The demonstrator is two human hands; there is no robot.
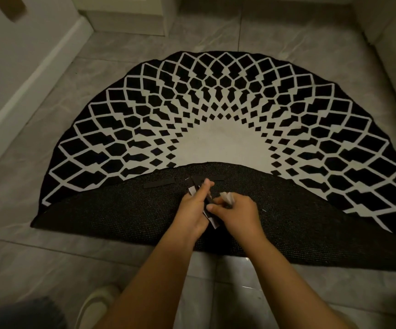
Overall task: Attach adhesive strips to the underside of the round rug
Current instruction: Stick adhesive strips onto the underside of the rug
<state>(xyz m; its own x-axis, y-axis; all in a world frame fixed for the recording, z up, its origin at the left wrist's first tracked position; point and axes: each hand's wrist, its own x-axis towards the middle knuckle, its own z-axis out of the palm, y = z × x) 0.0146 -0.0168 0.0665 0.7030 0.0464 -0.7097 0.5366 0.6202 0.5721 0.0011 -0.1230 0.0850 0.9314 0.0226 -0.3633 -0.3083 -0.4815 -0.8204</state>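
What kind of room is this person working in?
Probably a home, perhaps a hallway or entry: a grey tiled floor, a white baseboard along the wall, and a patterned round rug folded over. The left hand and right hand hold adhesive strips.

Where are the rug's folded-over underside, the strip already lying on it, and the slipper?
underside [111, 217], head view, bare mesh left of the hands
strip [159, 183], head view, its middle
slipper [97, 302], head view, its toe
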